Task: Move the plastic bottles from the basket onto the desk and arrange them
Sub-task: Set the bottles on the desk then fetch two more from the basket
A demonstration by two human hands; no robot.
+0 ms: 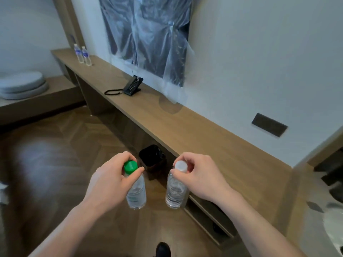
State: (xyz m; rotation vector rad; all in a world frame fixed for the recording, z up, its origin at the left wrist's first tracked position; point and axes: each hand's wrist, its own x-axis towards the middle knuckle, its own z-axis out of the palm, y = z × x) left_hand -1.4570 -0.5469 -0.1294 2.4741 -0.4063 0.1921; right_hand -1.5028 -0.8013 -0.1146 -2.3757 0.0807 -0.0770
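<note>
Above the wooden floor [55, 154], just short of the table's near edge, the person holds two clear plastic bottles upright by their necks, one in each hand. Left hand [109, 184]: its fingers [121, 157] and thumb curl round the neck of the green-capped bottle [136, 193], pinching it just under the cap, so the body hangs free below. Right hand [198, 175]: its fingers [185, 160] are curled the same way, pinching the white-capped bottle [175, 191] at the cap and neck. These two bottles hang side by side, near each other but not touching, and neither rests on anything. Beyond them the long wooden table [185, 127] runs along the white wall; at its far left end stand two more bottles with blue labels [83, 55], upright and just beside each other. Midway along the table sits a black telephone [132, 88] with its coiled cord trailing to the left. A dark panel wrapped in plastic sheet [148, 38] hangs on the wall above. Under the table stands a black bin [151, 156], between the two hands in this view.
</note>
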